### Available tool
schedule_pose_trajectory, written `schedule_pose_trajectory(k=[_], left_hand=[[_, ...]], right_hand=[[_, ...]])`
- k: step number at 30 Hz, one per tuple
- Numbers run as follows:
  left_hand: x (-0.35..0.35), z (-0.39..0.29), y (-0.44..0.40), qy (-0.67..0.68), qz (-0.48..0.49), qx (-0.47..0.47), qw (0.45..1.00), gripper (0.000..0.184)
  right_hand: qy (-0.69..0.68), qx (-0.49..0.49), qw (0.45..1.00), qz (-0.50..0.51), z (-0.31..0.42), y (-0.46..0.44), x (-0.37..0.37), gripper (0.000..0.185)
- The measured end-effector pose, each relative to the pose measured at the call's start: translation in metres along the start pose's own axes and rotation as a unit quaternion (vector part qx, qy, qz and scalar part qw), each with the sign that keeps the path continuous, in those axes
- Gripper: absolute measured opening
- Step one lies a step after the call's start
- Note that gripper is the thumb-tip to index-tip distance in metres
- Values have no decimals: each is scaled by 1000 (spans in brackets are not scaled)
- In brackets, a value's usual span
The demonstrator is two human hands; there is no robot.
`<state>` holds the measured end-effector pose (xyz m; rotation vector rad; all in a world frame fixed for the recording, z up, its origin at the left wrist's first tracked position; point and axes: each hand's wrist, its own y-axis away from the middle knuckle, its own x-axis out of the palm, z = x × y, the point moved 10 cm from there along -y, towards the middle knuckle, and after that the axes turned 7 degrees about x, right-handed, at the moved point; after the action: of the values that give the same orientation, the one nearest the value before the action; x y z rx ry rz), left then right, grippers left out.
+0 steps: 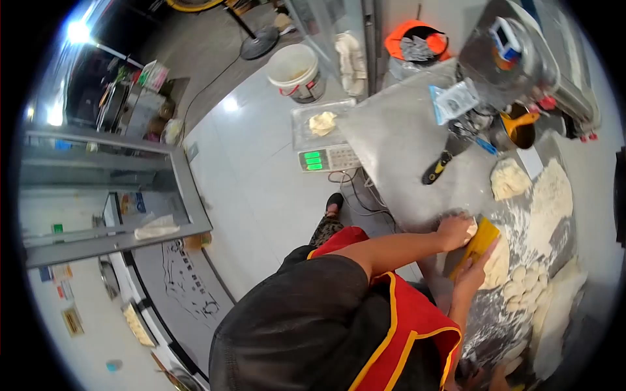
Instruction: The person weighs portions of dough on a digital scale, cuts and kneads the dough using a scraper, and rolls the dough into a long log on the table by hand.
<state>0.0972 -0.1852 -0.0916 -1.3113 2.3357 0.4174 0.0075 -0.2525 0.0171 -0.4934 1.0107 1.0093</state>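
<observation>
My right hand (468,279) grips a yellow dough scraper (481,242), its blade angled over the metal worktop. Close beside it, my left hand (454,233) has its fingers curled round a small pale piece of dough (471,231) that is partly hidden. A larger flat piece of dough (498,264) lies just past the scraper and is partly covered by it. Several small cut dough pieces (525,287) sit in a cluster on the floured surface beyond my right hand.
On the worktop (398,143) are a dough lump (510,180), a black-and-yellow-handled scraper (437,168), a plastic packet (454,101) and a pot (520,133). A scale (329,158) with dough on its tray and a white bucket (293,72) stand left. Another person's hands (502,376) show at the bottom edge.
</observation>
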Motion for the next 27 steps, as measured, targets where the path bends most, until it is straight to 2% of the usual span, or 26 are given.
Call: schedule_pose_trajectory(k=[6,7,10,13,15,17,19,21,24,26,27], left_hand=[[-35,1,15,200,-16,12,980,39],[-43,4,15,240,-12,6,971,39],[-57,5,30,502,55,-43,862,42],[-105,9,63,709,108,-88,692,47],[-155,30,90,727,88,-121,670,52],[-210,57,103,756,38,-54,651,50],[-248,110,117,742,-40,-59,667,45],[-279,181,128,716,-123,-71,684,41],[-321,287,143,653,-252,-176,692,34],[-356,354,152,482,-293,-187,804,30],[-367,390,150,410,-318,-202,831,28]], right_hand=[[74,52,996,24,-12,-4,5,86],[74,29,997,11,-5,-3,3,85],[75,-13,997,-12,12,1,0,84],[86,-1,996,-7,15,0,1,83],[97,5,995,-4,20,-1,-1,81],[53,40,998,17,11,-5,1,79],[15,54,998,27,26,-6,3,77],[-20,47,998,25,76,-3,6,75],[-23,44,998,36,107,-7,28,72],[-28,16,999,19,113,-6,38,70],[-29,3,999,12,115,-7,43,70]])
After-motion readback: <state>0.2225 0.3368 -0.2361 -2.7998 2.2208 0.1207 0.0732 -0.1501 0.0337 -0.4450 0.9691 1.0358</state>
